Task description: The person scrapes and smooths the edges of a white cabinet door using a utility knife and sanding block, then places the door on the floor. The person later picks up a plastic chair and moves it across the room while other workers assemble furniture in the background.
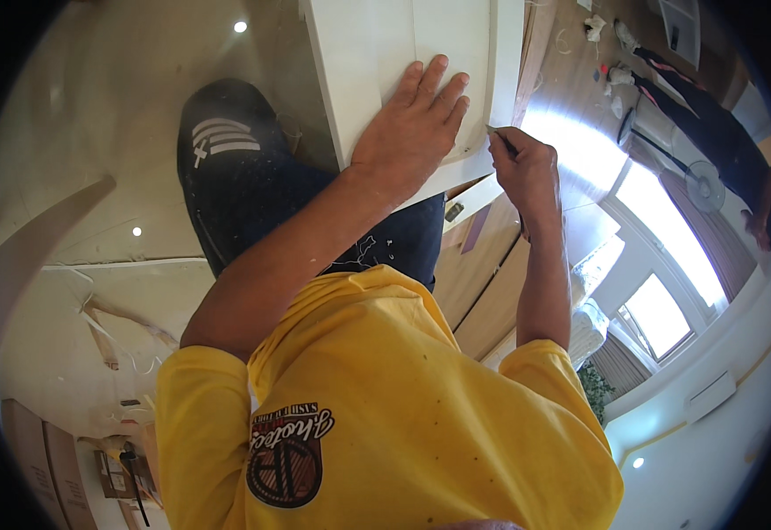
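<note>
A white board with a raised edge [359, 53], like a cabinet door, lies over my lap and reaches away from me. My left hand [410, 128] rests flat on its face near the closest end, fingers stretched and slightly apart. At the board's right edge, my right hand [527, 172] is closed around a slim dark tool [509, 147] that looks like a utility knife. Its thin, pale tip meets or almost meets the rim; I cannot tell which. Most of the handle is hidden in my fist.
My dark-trousered leg [249, 185] is under and left of the board. Wooden boards [491, 283] lie to the right, with a small metal piece [454, 212] nearby. At the far right are another person in dark clothes [712, 132] and a fan [704, 186]. Strips of scrap [103, 331] litter the left side.
</note>
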Demonstrator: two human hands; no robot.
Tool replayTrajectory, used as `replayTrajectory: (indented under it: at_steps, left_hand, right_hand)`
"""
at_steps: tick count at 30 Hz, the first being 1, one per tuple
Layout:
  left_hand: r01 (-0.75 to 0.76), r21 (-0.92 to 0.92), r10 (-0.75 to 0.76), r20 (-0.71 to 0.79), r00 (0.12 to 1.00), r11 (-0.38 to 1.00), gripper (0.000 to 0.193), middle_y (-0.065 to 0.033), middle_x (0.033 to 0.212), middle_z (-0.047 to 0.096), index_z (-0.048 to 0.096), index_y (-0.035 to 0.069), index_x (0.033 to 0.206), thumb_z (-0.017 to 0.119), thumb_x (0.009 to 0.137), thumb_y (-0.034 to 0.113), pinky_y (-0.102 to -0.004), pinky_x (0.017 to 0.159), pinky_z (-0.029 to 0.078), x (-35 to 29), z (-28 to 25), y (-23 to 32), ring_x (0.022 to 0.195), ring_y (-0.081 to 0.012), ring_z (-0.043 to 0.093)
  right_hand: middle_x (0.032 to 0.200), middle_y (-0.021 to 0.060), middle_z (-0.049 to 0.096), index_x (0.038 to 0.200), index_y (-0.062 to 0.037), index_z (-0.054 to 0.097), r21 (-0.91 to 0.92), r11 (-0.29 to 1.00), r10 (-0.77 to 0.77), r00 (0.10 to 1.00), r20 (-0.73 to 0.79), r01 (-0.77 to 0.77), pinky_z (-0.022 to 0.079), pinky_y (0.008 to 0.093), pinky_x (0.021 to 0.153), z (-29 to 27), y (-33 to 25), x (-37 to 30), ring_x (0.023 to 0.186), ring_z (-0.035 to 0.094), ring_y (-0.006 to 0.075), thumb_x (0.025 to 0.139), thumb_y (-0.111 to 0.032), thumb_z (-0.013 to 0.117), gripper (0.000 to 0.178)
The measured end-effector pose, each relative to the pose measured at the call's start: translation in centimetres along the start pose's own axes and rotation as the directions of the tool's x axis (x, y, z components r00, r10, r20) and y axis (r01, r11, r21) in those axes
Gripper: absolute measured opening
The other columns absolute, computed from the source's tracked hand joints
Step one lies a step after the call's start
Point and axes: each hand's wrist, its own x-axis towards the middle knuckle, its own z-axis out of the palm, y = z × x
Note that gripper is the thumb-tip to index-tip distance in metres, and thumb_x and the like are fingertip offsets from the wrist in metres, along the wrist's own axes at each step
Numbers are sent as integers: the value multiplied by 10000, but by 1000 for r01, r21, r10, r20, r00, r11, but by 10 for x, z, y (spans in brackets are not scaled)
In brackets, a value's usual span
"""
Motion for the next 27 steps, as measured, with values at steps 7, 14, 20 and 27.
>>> replayTrajectory:
  at_steps: [7, 14, 20, 27]
  left_hand:
    - [-2, 5, 2, 7, 1000, 1000, 523, -53, 1590, 448, 556, 132, 1455, 613, 1012, 405, -484, 1271, 234, 0, -1, 0, 1532, -318, 302]
    - [3, -21, -4, -4, 1000, 1000, 521, -49, 1587, 449, 564, 137, 1447, 630, 1000, 394, -490, 1264, 243, 1, -2, 0, 1531, -319, 303]
    - [5, -2, -5, -9, 1000, 1000, 525, -45, 1586, 450, 560, 139, 1453, 625, 1001, 398, -492, 1260, 248, 1, 0, 1, 1532, -319, 301]
    - [12, -15, -12, 11, 1000, 1000, 526, -50, 1588, 449, 556, 136, 1462, 626, 1002, 380, -496, 1260, 244, 3, -1, 3, 1531, -318, 303]
  right_hand:
    - [804, 251, 697, 986, 16, 723, 3, 1000, -11, 999, -36, 11, 549, 439, 690, -2, -11, -4, 738, 708, 413, 956, -121, 655, 156]
    - [800, 251, 690, 976, 19, 717, -1, 999, -38, 998, -53, 38, 549, 442, 680, 2, -9, -3, 734, 702, 418, 952, -100, 650, 139]
    - [733, 215, 689, 1007, 6, 760, -120, 990, -89, 989, -118, 75, 511, 381, 589, 11, -7, -3, 544, 635, 276, 961, -74, 678, 124]
    - [735, 233, 681, 950, 27, 742, -183, 982, -61, 995, -81, 45, 524, 402, 612, 13, -5, 2, 588, 669, 332, 953, -80, 681, 123]
